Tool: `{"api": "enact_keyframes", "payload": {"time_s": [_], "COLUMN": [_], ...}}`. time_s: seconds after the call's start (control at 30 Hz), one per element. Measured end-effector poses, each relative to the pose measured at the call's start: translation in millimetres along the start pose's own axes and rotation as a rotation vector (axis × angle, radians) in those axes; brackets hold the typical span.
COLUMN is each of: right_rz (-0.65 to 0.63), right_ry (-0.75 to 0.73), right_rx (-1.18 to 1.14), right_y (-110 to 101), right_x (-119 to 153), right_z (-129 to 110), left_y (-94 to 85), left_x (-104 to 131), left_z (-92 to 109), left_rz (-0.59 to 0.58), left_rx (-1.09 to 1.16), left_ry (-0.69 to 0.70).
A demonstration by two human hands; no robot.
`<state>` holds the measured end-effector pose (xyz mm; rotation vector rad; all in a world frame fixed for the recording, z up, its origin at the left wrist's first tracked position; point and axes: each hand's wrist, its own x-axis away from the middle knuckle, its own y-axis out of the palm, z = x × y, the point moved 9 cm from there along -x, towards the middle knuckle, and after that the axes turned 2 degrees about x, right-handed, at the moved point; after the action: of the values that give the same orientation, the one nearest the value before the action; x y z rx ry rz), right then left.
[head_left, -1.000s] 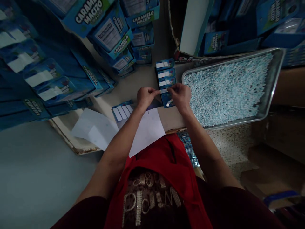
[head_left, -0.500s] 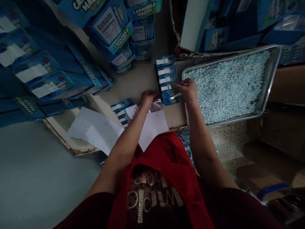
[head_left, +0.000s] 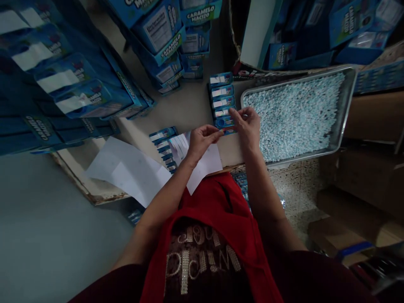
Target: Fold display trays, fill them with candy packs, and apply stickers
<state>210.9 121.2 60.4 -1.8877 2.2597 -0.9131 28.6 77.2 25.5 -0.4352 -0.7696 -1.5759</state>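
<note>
A row of small blue candy packs [head_left: 223, 102] lies on the table, several with a white strip across them. My right hand [head_left: 248, 126] is at the row's right edge, thumb and fingers pinched by a pack near the front. Whatever it grips is too small to make out. My left hand [head_left: 203, 141] is closed in a pinch, its fingertips at the nearest pack of the row. What lies between them is unclear. Beneath my left hand is a white sheet [head_left: 210, 162], with a stack of white-striped labels [head_left: 179, 146] beside it.
A metal tray [head_left: 345, 107] of pale blue and white candies [head_left: 293, 118] stands at the right. Another row of blue packs [head_left: 162, 134] lies left, above loose paper [head_left: 126, 168]. Blue display boxes [head_left: 158, 31] rise behind; a cardboard box [head_left: 252, 71] stands beyond the tray.
My left hand has moved right and up off the sheet toward the front of the pack row. The shiny strip by my right fingers no longer shows. The view has shifted slightly.
</note>
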Motion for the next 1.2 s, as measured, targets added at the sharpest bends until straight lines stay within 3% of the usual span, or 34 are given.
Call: {"api": "enact_keyframes", "payload": {"time_s": [0.1, 0.2, 0.4, 0.5, 0.77, 0.87, 1.0, 1.07, 1.2], "right_rz": [-0.019, -0.067, 0.099, 0.109, 0.057, 0.111, 0.125, 0.074, 0.047], "right_ry": [0.150, 0.197, 0.070, 0.034, 0.030, 0.012, 0.139, 0.207, 0.108], "right_rx": [-0.202, -0.279, -0.017, 0.121, 0.223, 0.306, 0.207, 0.090, 0.054], "right_y": [0.3, 4.3, 0.3, 5.6, 13.1, 4.8, -1.2, 3.5, 0.5], "right_x": [4.3, 9.0, 2.2, -3.9, -9.6, -12.6, -24.1, -29.3, -26.6], "right_z": [18.0, 26.1, 30.1, 37.4, 48.1, 49.4, 76.8, 90.8, 80.3], "left_y": [-11.1, -22.1, -34.5, -34.4, -36.8, -28.2, -24.6, -30.6, -46.8], "left_x": [-3.2, -10.9, -40.2, -48.8, -60.3, -69.2, -71.7, -68.2, -50.2], "left_z": [-4.0, -0.3, 6.7, 2.7, -19.1, -36.4, -58.6, -42.6, 28.0], "left_rz": [0.029, 0.023, 0.109, 0.138, 0.191, 0.213, 0.326, 0.345, 0.280], "left_rx": [0.018, -0.044, -0.281, -0.325, -0.282, -0.198, -0.115, -0.307, -0.961], "left_ry": [-0.015, -0.032, 0.003, -0.001, -0.053, -0.089, -0.189, -0.111, 0.208]}}
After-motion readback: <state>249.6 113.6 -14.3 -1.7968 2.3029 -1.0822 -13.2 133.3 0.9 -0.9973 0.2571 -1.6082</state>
